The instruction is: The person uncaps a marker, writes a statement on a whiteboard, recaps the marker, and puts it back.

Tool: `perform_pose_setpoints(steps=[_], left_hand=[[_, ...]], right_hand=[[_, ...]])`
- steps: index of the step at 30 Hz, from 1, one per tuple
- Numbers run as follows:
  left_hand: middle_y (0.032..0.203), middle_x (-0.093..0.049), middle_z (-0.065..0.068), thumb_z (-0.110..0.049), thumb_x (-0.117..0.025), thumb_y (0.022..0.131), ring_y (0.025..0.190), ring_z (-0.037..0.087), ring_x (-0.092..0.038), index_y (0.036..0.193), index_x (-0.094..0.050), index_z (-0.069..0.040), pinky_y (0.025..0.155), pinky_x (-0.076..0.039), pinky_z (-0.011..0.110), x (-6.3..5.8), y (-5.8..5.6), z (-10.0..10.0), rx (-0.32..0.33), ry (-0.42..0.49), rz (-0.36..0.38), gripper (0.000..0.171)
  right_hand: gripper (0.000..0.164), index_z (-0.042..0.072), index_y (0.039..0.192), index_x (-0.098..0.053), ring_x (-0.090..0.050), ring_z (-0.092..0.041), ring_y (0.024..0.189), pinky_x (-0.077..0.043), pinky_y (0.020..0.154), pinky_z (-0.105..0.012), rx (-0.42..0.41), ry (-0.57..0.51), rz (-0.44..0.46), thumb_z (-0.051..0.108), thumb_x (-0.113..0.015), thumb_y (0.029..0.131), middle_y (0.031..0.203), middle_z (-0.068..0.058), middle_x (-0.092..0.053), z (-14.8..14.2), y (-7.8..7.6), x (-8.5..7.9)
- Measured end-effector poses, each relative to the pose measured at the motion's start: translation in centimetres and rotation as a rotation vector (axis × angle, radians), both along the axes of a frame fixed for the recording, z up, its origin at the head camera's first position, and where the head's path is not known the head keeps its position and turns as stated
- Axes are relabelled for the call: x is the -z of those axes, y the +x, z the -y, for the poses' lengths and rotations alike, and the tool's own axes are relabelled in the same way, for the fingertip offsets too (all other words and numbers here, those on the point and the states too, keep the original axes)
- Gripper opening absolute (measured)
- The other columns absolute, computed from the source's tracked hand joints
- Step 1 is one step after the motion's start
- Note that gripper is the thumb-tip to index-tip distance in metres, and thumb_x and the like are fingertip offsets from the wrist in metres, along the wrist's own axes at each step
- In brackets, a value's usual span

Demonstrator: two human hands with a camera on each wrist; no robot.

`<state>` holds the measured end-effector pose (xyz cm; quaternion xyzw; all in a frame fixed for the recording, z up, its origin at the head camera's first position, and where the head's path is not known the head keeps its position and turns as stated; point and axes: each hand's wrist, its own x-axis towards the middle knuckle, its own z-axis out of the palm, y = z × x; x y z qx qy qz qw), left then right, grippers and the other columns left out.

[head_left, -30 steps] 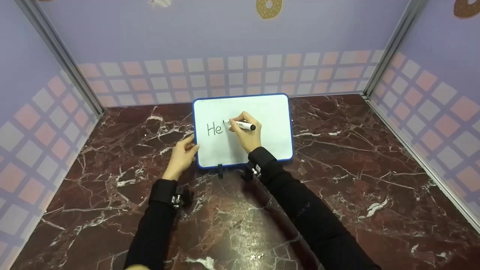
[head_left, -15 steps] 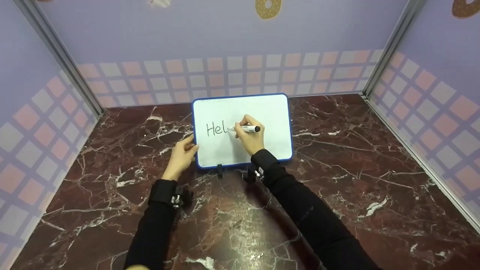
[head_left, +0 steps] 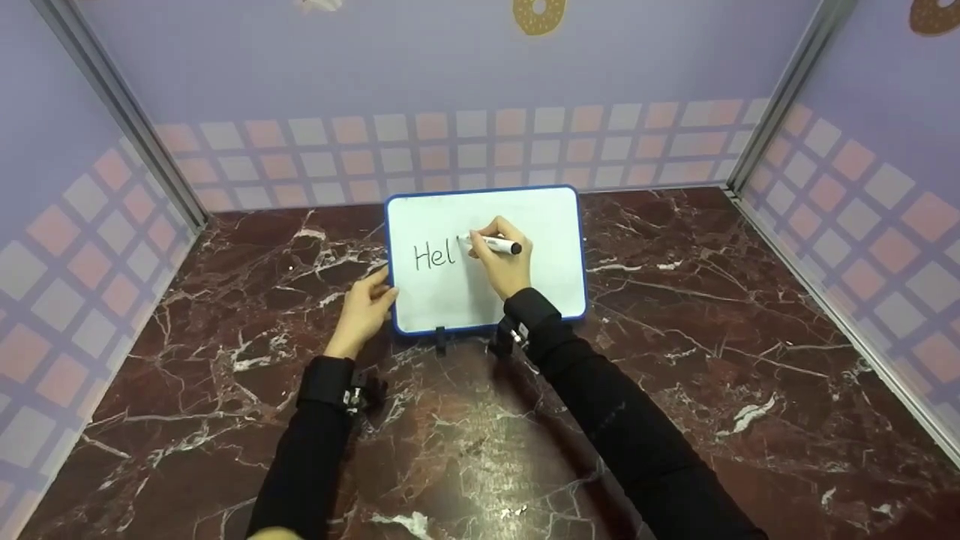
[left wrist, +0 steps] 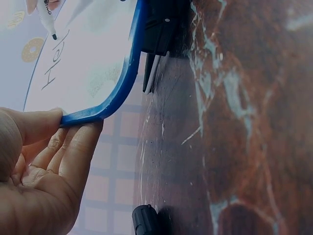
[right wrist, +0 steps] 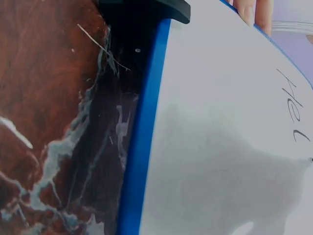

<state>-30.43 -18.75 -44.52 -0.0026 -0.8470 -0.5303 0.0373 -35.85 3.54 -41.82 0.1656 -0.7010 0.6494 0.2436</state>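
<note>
A small whiteboard (head_left: pixel 420 304) with a blue frame leans tilted on a dark stand (head_left: pixel 440 341). My left hand (head_left: pixel 364 311) grips its left edge; in the left wrist view the thumb (left wrist: pixel 41 122) lies at the frame's front and the fingers (left wrist: pixel 80 152) reach behind. With my right hand (head_left: pixel 504 262) I pinch a white marker (head_left: pixel 495 244) with a black end. Its dark tip is at the board, just right of the handwritten letters "Hel" (head_left: pixel 435 257). The right wrist view shows the letters and a shadow on the board, but not the marker's barrel.
Board and stand rest on a dark red marbled table (head_left: pixel 225 375). A purple wall (head_left: pixel 435 60) with pink and white squares rises behind, with side walls left and right. A black ribbed cylinder (left wrist: pixel 145 220) shows low in the left wrist view.
The letter "l" has been added after "He". My right hand with the marker has moved right, then slightly up. The left hand has kept its grip on the board.
</note>
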Motion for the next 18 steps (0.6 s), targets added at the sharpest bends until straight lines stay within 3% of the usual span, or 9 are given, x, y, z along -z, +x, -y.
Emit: perform_pose_setpoints(steps=[7, 11, 18], left_hand=[[0.132, -0.058, 0.031, -0.006, -0.052, 0.101, 0.112, 0.038, -0.063, 0.149, -0.037, 0.002, 0.083, -0.061, 0.039, -0.1, -0.1, 0.0, -0.003, 0.003, 0.007, 0.051], [0.132, -0.058, 0.031, -0.006, -0.052, 0.101, 0.111, 0.037, -0.064, 0.150, -0.037, 0.001, 0.084, -0.061, 0.039, -0.1, -0.2, 0.0, 0.002, 0.011, 0.010, 0.051], [0.129, -0.060, 0.032, -0.006, -0.052, 0.101, 0.101, 0.030, -0.066, 0.149, -0.038, 0.001, 0.078, -0.061, 0.034, 0.0, -0.2, 0.0, -0.006, 0.000, 0.003, 0.050]], right_hand=[[0.027, 0.002, 0.064, -0.048, -0.065, -0.031, 0.054, -0.047, 0.049, -0.019, -0.023, 0.052, 0.004, -0.004, -0.061, 0.086, 0.063, -0.022, -0.065, -0.5, 0.4, 0.4], [0.029, 0.002, 0.061, -0.043, -0.060, -0.036, 0.049, -0.037, 0.045, -0.019, -0.026, 0.062, -0.017, -0.007, -0.059, 0.084, 0.056, -0.023, -0.060, -0.9, 0.6, 0.7], [0.027, 0.004, 0.062, -0.045, -0.057, -0.016, 0.045, -0.036, 0.044, -0.019, 0.040, 0.033, -0.063, -0.006, -0.058, 0.084, 0.054, -0.015, -0.059, -1.4, 0.4, 0.5]])
